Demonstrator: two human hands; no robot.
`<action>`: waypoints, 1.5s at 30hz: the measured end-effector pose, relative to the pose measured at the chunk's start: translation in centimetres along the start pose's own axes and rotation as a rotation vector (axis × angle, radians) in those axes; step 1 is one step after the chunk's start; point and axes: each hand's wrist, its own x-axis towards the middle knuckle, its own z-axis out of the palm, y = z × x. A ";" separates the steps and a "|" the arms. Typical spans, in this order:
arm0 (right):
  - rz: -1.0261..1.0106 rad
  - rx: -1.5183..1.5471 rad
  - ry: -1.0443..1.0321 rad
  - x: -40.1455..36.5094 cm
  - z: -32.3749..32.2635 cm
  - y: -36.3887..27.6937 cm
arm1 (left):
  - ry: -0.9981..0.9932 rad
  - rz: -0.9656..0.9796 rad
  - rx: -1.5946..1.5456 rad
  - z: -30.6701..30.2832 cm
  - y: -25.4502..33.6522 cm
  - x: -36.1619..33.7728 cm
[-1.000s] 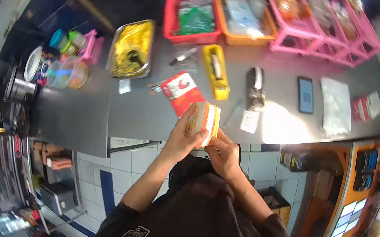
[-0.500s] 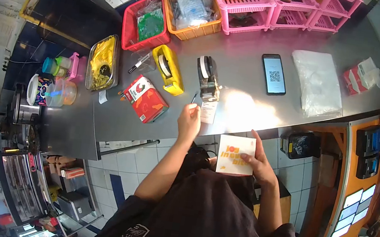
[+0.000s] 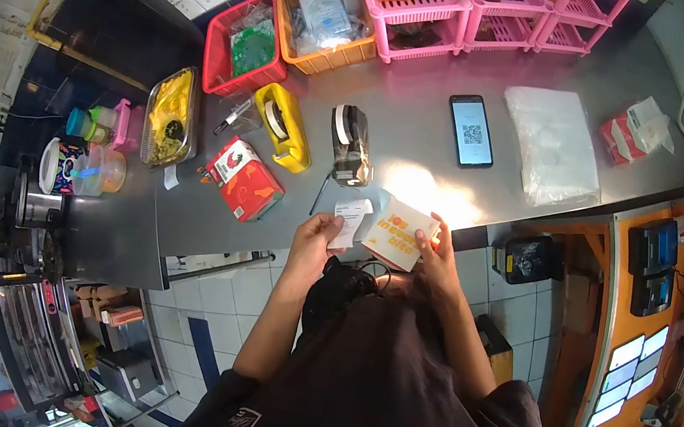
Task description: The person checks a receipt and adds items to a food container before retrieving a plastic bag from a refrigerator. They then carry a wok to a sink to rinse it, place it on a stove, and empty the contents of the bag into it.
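My left hand (image 3: 317, 241) pinches a small printed paper slip (image 3: 348, 223), like a receipt, at the front edge of the metal counter. A square cream card (image 3: 397, 234) with orange and yellow lettering is gripped in my right hand (image 3: 438, 255), thumb on its face. The slip's right edge comes up close beside the card's left edge. Just behind the slip, a black tape dispenser (image 3: 351, 144) stands on the counter, and a pen (image 3: 321, 194) lies left of it. A red box (image 3: 245, 181) with a white label and a yellow tape dispenser (image 3: 283, 127) are farther left.
Along the back are a red basket (image 3: 218, 77), an orange basket (image 3: 329, 59) and pink racks (image 3: 421, 11) holding packets. A phone (image 3: 471, 132) showing a QR code, plastic bags (image 3: 552, 149) and a tissue pack (image 3: 636, 132) lie right. A tray of yellow contents (image 3: 170, 117) sits left.
My left hand has taken the paper slip off the counter and lifted it. My right hand has moved the card up and left toward it, tilting it. The view has shifted slightly.
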 end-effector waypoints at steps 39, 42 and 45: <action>-0.007 0.006 -0.112 0.9 0.1 -0.8 | 0.026 -0.069 -0.128 0.7 4.7 9.8; -0.018 -0.030 -0.124 1.4 -0.4 -0.5 | 0.038 -0.150 -0.115 0.8 5.1 10.3; -0.033 -0.078 -0.148 1.8 -0.9 0.0 | -0.015 -0.261 -0.120 1.0 5.8 11.0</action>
